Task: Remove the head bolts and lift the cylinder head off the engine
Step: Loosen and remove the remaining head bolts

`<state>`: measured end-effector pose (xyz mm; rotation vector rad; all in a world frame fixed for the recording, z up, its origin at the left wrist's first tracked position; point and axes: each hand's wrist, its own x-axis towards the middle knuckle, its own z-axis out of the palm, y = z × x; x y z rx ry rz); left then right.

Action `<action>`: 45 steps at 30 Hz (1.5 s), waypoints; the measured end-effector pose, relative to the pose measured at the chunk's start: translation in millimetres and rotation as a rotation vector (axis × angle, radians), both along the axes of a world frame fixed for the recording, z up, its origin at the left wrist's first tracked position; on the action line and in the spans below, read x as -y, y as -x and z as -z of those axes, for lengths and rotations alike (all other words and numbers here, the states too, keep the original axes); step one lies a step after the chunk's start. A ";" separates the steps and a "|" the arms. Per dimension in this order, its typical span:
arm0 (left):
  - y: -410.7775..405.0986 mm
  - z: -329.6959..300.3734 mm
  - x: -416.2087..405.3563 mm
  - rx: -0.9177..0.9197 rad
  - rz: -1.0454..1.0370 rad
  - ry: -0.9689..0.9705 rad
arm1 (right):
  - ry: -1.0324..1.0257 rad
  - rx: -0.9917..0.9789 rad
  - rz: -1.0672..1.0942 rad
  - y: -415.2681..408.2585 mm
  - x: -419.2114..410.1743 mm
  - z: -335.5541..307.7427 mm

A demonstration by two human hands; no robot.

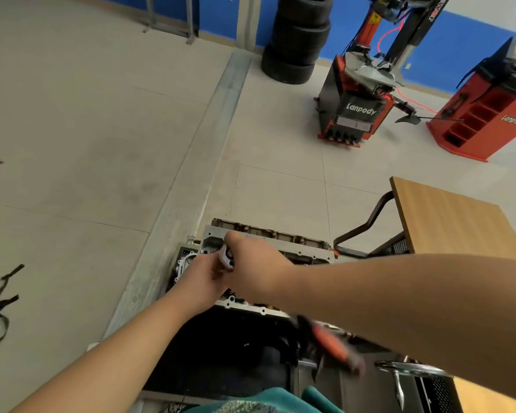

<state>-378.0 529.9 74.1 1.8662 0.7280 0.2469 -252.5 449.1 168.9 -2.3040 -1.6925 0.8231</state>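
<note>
At the lower centre of the frame, the engine [268,242] is seen, its head [280,238] seated on top. A silvery tool [227,257] is gripped by the right hand [253,263] over the head's left end. The left hand [203,275] is held against the right one, fingers curled; what it grips cannot be told. A wooden desk [447,219] stands at right, tyres [298,37] at upper centre
</note>
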 end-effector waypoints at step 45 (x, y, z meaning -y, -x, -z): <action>-9.5 6.8 -2.1 0.002 0.199 0.032 | 0.314 0.661 -0.891 -34.8 -31.9 -68.5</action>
